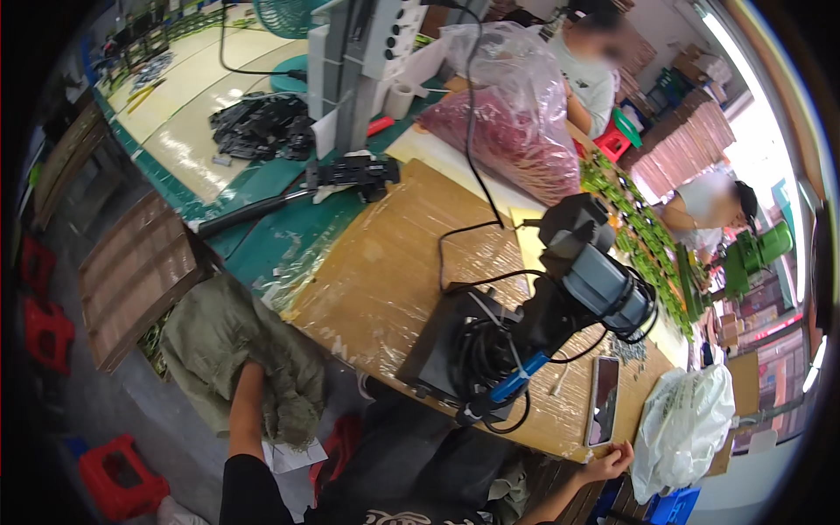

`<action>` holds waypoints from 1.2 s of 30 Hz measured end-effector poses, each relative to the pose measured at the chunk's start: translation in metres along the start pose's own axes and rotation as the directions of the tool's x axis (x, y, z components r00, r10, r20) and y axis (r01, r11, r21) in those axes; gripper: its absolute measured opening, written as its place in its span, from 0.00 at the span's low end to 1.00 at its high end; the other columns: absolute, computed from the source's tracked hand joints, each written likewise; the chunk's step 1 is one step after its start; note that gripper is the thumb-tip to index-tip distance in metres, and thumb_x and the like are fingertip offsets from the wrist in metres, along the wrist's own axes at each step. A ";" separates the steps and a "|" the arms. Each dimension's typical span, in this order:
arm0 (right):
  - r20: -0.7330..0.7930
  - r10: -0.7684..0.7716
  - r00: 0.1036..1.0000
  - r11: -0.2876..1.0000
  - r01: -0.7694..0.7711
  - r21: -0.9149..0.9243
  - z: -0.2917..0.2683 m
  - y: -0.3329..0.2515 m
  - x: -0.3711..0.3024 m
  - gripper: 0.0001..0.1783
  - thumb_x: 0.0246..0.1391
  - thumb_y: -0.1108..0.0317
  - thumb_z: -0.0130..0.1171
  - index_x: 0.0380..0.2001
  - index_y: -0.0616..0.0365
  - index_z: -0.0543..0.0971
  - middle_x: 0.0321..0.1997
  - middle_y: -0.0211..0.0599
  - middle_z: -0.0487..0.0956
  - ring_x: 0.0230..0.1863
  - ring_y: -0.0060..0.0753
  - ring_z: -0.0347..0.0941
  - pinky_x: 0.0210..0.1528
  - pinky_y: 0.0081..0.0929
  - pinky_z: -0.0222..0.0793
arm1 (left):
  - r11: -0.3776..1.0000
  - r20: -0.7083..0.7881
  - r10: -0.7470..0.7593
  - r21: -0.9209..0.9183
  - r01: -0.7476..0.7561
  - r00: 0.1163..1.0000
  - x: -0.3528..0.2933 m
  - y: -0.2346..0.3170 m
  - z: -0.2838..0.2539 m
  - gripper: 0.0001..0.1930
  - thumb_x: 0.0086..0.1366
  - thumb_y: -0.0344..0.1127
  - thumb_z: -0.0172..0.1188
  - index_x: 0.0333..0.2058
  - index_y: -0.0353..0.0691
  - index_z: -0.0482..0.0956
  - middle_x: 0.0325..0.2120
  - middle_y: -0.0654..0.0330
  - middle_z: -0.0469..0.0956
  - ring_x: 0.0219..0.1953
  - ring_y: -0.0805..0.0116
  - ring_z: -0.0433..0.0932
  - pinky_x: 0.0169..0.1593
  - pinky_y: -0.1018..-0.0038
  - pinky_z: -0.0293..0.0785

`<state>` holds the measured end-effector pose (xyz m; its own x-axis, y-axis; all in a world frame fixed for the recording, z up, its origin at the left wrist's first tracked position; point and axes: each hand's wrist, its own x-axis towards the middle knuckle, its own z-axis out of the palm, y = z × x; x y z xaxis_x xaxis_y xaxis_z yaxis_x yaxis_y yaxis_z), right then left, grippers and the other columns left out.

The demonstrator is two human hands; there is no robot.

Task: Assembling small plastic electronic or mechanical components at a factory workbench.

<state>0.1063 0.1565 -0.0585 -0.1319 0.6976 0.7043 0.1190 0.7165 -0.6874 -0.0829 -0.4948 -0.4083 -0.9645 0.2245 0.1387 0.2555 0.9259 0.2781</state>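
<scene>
While the person leans off to the left of the desk (411,262), the left hand (254,372) goes down into a grey-green sack (219,341) that slumps on the floor against the desk's left edge. The sack's mouth swallows the hand, so I cannot tell whether those fingers are spread or closed on anything; only the forearm shows, running straight into the folds. It seems the sack sits low there so it can be reached without getting up.

At the desk's near right corner, the right hand (610,459) rests on the edge with its fingers (623,451) curled over the rim, gripping the board, seemingly as a brace for the lean. A dark phone (603,400) lies flat just above that hand, and a white plastic bag (684,424) hangs beside the corner. A mounted tool with coiled cables (560,297) stands mid-desk, well apart from both hands.
</scene>
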 end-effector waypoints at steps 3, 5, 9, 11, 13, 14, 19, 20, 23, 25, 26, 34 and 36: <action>-0.021 0.015 1.000 1.000 -0.015 0.006 0.000 -0.003 0.000 0.12 0.46 0.77 0.39 0.33 0.66 0.71 0.21 0.30 0.65 0.22 0.21 0.59 0.25 0.18 0.57 | 0.999 -0.018 -0.022 0.032 0.023 1.000 0.023 0.029 -0.004 0.22 0.59 0.38 0.37 0.50 0.34 0.64 0.53 0.48 0.61 0.54 0.55 0.60 0.56 0.63 0.57; -0.025 0.024 0.999 1.000 -0.023 0.020 0.000 0.000 0.000 0.12 0.46 0.77 0.39 0.33 0.66 0.71 0.22 0.30 0.65 0.22 0.21 0.59 0.25 0.18 0.58 | 0.999 -0.037 -0.027 0.046 0.029 0.999 0.024 0.025 -0.011 0.22 0.59 0.38 0.37 0.50 0.34 0.65 0.53 0.48 0.61 0.54 0.55 0.61 0.56 0.63 0.57; 0.013 0.034 0.999 0.999 -0.034 0.008 -0.002 0.003 0.002 0.12 0.47 0.77 0.39 0.33 0.66 0.71 0.21 0.30 0.65 0.22 0.21 0.59 0.25 0.18 0.58 | 0.998 -0.070 0.000 0.061 0.005 0.998 0.016 0.013 -0.024 0.22 0.59 0.38 0.38 0.49 0.34 0.65 0.52 0.48 0.61 0.54 0.55 0.61 0.55 0.63 0.57; -0.001 0.001 1.000 1.000 -0.001 0.000 -0.001 0.003 0.001 0.11 0.47 0.78 0.39 0.32 0.66 0.71 0.21 0.30 0.65 0.21 0.22 0.59 0.23 0.17 0.58 | 0.998 -0.075 0.021 0.068 -0.016 0.997 0.018 0.017 -0.024 0.22 0.59 0.38 0.38 0.49 0.34 0.65 0.52 0.48 0.61 0.54 0.55 0.62 0.55 0.63 0.57; -0.005 0.016 1.000 1.000 -0.016 0.014 -0.002 0.004 0.002 0.11 0.47 0.78 0.39 0.32 0.66 0.71 0.21 0.31 0.65 0.21 0.22 0.59 0.23 0.17 0.58 | 0.996 -0.081 0.049 0.075 -0.043 0.995 0.015 0.010 -0.028 0.22 0.59 0.38 0.38 0.49 0.34 0.65 0.52 0.48 0.62 0.54 0.55 0.62 0.55 0.63 0.58; -0.008 0.031 0.999 0.999 -0.031 0.031 -0.003 0.004 0.002 0.11 0.47 0.78 0.39 0.32 0.66 0.71 0.21 0.31 0.65 0.21 0.22 0.59 0.23 0.18 0.58 | 0.995 -0.084 0.064 0.079 -0.058 0.994 0.015 0.008 -0.031 0.22 0.59 0.38 0.38 0.49 0.34 0.65 0.52 0.48 0.62 0.54 0.55 0.62 0.55 0.63 0.58; 0.031 -0.002 1.000 1.000 0.002 0.003 -0.003 0.010 0.002 0.11 0.46 0.77 0.39 0.32 0.66 0.71 0.21 0.31 0.65 0.22 0.23 0.59 0.25 0.18 0.59 | 0.991 -0.097 0.080 0.113 -0.068 0.992 -0.013 -0.009 -0.038 0.22 0.58 0.37 0.38 0.49 0.33 0.66 0.52 0.48 0.62 0.53 0.55 0.63 0.55 0.63 0.58; 0.051 -0.008 0.999 1.000 0.008 0.000 0.000 0.012 0.003 0.11 0.46 0.77 0.39 0.32 0.66 0.71 0.21 0.32 0.65 0.22 0.24 0.60 0.25 0.19 0.59 | 0.991 -0.099 0.067 0.123 -0.055 0.993 -0.023 -0.017 -0.039 0.22 0.58 0.37 0.38 0.49 0.33 0.66 0.52 0.48 0.62 0.53 0.55 0.63 0.55 0.63 0.58; 0.007 0.021 1.000 1.000 -0.021 0.022 -0.003 0.005 0.002 0.12 0.47 0.77 0.39 0.33 0.66 0.71 0.22 0.33 0.66 0.22 0.24 0.61 0.25 0.19 0.60 | 0.989 -0.073 0.015 0.147 -0.004 0.997 -0.035 -0.039 -0.041 0.21 0.58 0.37 0.38 0.48 0.33 0.66 0.51 0.48 0.63 0.53 0.54 0.63 0.54 0.63 0.59; 0.024 0.003 1.000 1.000 -0.003 0.026 -0.006 0.008 0.004 0.13 0.46 0.76 0.40 0.34 0.66 0.72 0.23 0.34 0.69 0.23 0.26 0.63 0.27 0.20 0.62 | 0.984 -0.050 -0.048 0.169 0.056 0.998 -0.040 -0.053 -0.048 0.21 0.58 0.37 0.38 0.48 0.33 0.66 0.51 0.48 0.63 0.53 0.54 0.64 0.54 0.63 0.59; -0.019 -0.052 0.998 0.998 0.053 0.023 -0.009 0.010 0.006 0.13 0.46 0.76 0.41 0.33 0.66 0.73 0.24 0.35 0.70 0.24 0.27 0.64 0.27 0.22 0.63 | 0.980 -0.032 -0.085 0.177 0.090 0.996 -0.052 -0.057 -0.053 0.21 0.58 0.37 0.38 0.48 0.33 0.67 0.51 0.48 0.63 0.53 0.54 0.64 0.54 0.63 0.59; 0.003 -0.108 0.994 0.993 0.108 -0.054 0.002 0.003 0.007 0.13 0.48 0.75 0.42 0.31 0.66 0.76 0.24 0.39 0.75 0.24 0.30 0.70 0.28 0.22 0.69 | 0.945 0.311 -0.322 0.165 0.283 0.894 -0.098 0.061 -0.181 0.26 0.50 0.43 0.57 0.48 0.41 0.64 0.28 0.51 0.75 0.29 0.54 0.74 0.31 0.65 0.69; 0.011 -0.112 0.994 0.993 0.113 -0.036 0.006 0.003 0.007 0.12 0.48 0.76 0.42 0.32 0.67 0.75 0.25 0.40 0.74 0.25 0.30 0.70 0.29 0.22 0.69 | 0.972 0.322 -0.220 0.148 0.180 0.921 -0.120 0.063 -0.186 0.27 0.51 0.43 0.57 0.49 0.40 0.62 0.30 0.53 0.74 0.32 0.55 0.74 0.32 0.65 0.69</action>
<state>0.0996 0.1639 -0.0569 -0.1556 0.6124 0.7751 0.1383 0.7904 -0.5968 0.0610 -0.5199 -0.2307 -0.9656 0.1008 -0.2398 0.0646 0.9859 0.1544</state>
